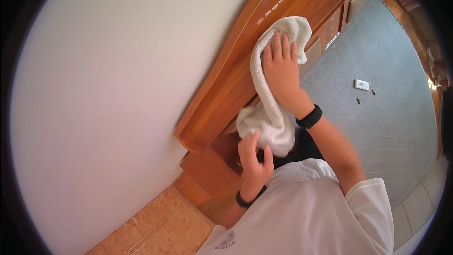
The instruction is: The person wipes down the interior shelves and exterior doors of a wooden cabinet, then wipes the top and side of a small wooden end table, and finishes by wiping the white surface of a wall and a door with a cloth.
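My right hand (282, 69) lies with its fingers slightly spread over a cream terry towel (261, 72), pressing it onto the wooden headboard (226, 90). The towel bunches above the fingertips and trails down in a twisted fold to a blurred, crumpled lower end. Just below that end is my left hand (254, 166), blurred, its thumb and forefinger apart. The forefinger overlaps the towel's lower edge; whether it touches the cloth is unclear. Both wrists wear black bands.
A plain pale wall (116, 88) rises behind the headboard, which bears a row of small stickers (275, 7). On the grey bed surface (385, 134) at right lie a white remote control (362, 84) and two small batteries. A wooden cabinet (212, 173) stands below the headboard's end.
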`<state>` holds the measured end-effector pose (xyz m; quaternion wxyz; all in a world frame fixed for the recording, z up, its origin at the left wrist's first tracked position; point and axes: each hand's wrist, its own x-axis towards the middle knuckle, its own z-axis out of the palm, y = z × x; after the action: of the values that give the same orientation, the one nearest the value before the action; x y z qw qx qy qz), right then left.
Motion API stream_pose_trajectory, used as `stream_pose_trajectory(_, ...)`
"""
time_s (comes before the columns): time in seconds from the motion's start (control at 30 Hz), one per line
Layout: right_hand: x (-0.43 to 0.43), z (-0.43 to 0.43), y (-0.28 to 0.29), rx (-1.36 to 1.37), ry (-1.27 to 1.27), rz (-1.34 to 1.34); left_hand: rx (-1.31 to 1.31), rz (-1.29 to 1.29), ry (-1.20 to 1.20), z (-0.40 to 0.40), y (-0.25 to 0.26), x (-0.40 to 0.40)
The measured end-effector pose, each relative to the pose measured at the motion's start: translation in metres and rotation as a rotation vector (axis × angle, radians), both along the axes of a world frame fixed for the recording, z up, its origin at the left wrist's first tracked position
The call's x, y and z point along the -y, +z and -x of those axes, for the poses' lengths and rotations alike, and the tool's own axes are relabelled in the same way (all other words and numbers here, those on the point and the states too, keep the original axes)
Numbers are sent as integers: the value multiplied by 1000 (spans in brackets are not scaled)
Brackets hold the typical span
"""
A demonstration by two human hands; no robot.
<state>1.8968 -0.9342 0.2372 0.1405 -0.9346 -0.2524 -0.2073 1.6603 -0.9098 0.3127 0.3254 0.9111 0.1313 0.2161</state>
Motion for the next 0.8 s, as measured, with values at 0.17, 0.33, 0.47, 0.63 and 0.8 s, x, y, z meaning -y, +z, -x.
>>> stream_pose_trajectory(0.17,-8,4,13,-53,56,10,-104,179,192,-23,-60,-22)
stream_pose_trajectory(0.33,5,-2,21,-100,151,92,-328,1178,288,-16,-111,-35)
stream_pose_trajectory(0.47,17,-15,26,-197,277,63,-624,1046,196,-31,-130,-52)
stream_pose_trajectory(0.63,20,-21,20,-228,292,52,-577,2022,506,-81,-139,-36)
stream_pose_trajectory(0.8,18,-25,30,-325,241,74,-347,2186,512,-130,-157,-24)
